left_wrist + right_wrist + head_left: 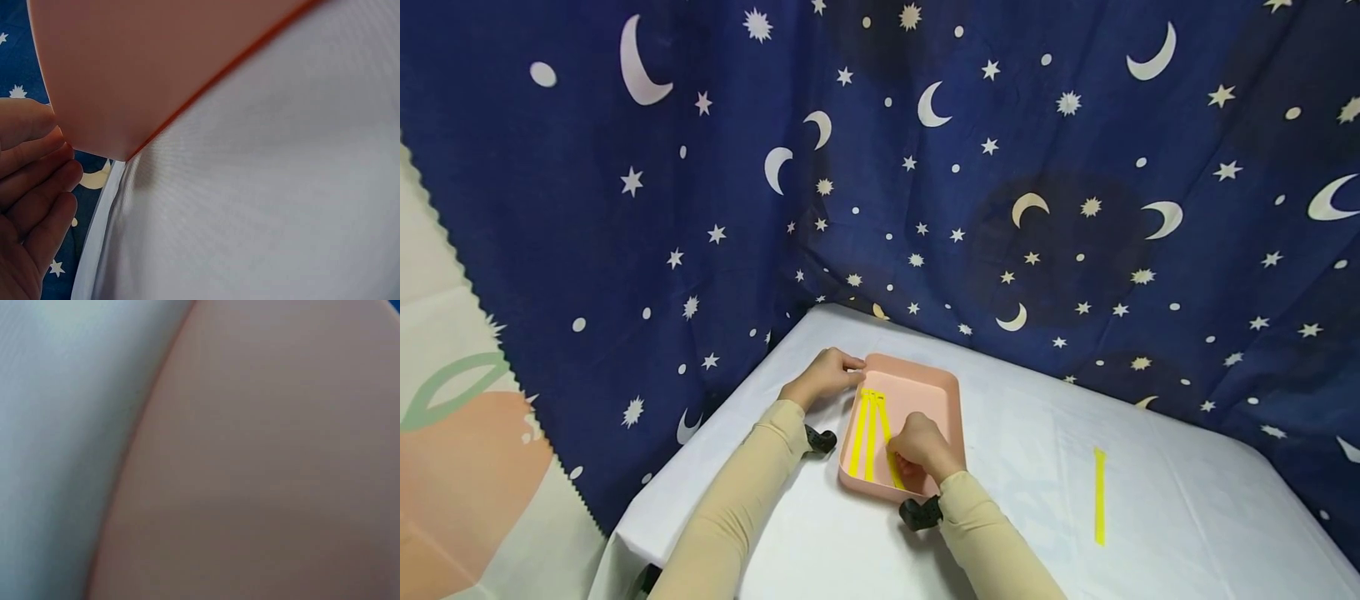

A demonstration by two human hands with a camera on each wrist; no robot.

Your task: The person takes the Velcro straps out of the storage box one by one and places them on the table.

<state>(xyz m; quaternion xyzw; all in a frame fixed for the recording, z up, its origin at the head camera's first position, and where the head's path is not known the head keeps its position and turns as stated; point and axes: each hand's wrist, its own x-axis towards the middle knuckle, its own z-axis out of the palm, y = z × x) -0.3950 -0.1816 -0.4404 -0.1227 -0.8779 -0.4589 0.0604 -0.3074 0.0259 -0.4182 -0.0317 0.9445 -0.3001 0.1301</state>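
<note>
A shallow pink tray (955,408) lies on the table, with three yellow cable ties (871,442) lengthwise along its left half, small heads at the far end. My left hand (826,375) is at the tray's far left corner. In the left wrist view, that hand (34,187) has its fingers extended, fingertips right at the tray's outer wall (144,69). Inside the tray, my right hand (920,442) has curled fingers pinching the rightmost tie, which slants and is partly hidden by the hand. Only the tray wall (250,437) shows in the right wrist view; the hand is out of it.
Another yellow cable tie (1100,496) lies on the white tablecloth (1022,467), right of the tray. A dark blue curtain (985,217) with moons and stars hangs behind and left of the table. A pale cloth (460,467) hangs at the far left.
</note>
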